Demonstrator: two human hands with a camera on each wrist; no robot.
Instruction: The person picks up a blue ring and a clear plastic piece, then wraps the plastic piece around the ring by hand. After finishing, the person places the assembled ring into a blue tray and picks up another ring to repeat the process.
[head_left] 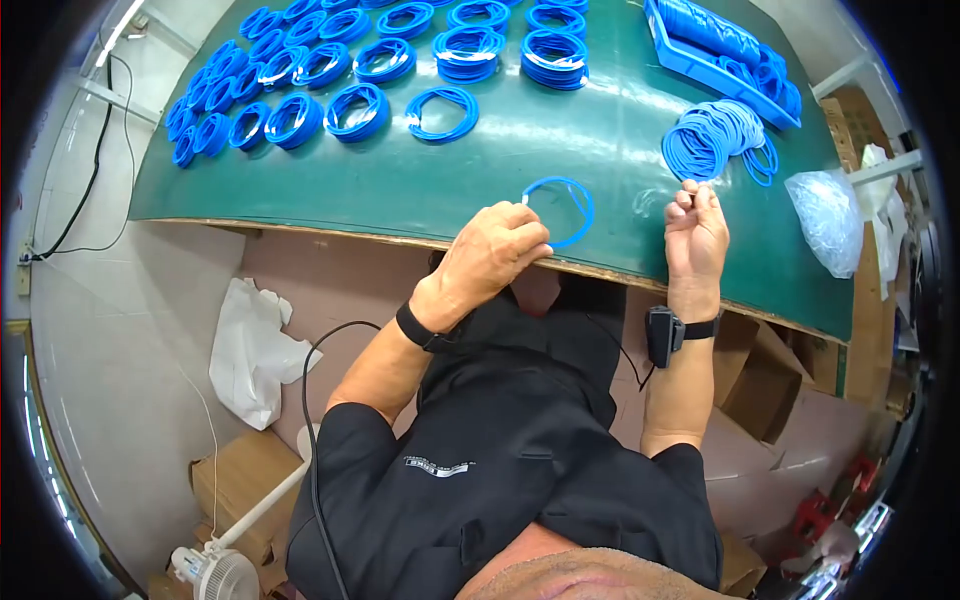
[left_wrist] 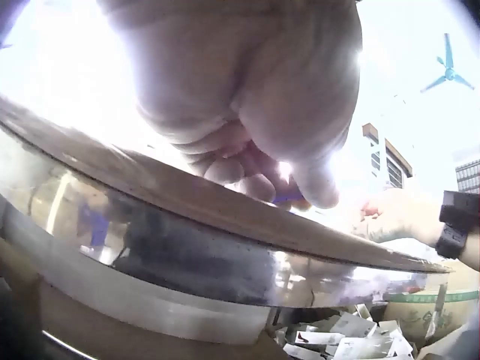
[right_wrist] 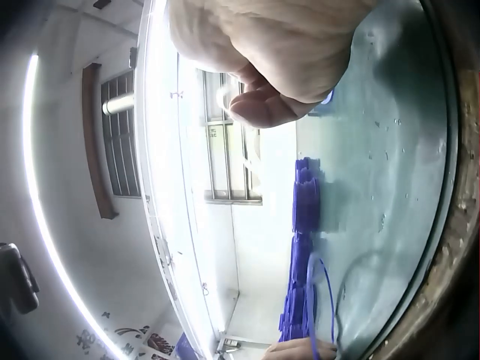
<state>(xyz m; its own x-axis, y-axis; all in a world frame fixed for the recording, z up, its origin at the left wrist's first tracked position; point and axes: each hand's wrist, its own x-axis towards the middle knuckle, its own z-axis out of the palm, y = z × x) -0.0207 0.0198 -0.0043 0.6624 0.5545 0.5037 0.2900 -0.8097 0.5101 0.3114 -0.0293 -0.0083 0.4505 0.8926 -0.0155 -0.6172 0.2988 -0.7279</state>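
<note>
In the head view my left hand [head_left: 490, 248] holds a single blue cable ring [head_left: 588, 212] by its near side at the table's front edge. A small white band shows on the ring beside the fingers. My right hand [head_left: 697, 240] is raised at the right, palm up, its thumb and fingers curled together just in front of a heap of loose blue cable rings [head_left: 700, 143]. A thin white strip [right_wrist: 223, 96] shows at its fingertips in the right wrist view. From the left wrist, the curled left hand [left_wrist: 247, 90] hides most of the ring.
Rows of tied blue cable coils [head_left: 358, 112] stand across the back left of the green table [head_left: 330, 190]. A blue tray [head_left: 690, 62] with more blue cable sits at the back right. A clear plastic bag [head_left: 826, 222] hangs over the right edge. Cardboard boxes [head_left: 765, 380] stand below.
</note>
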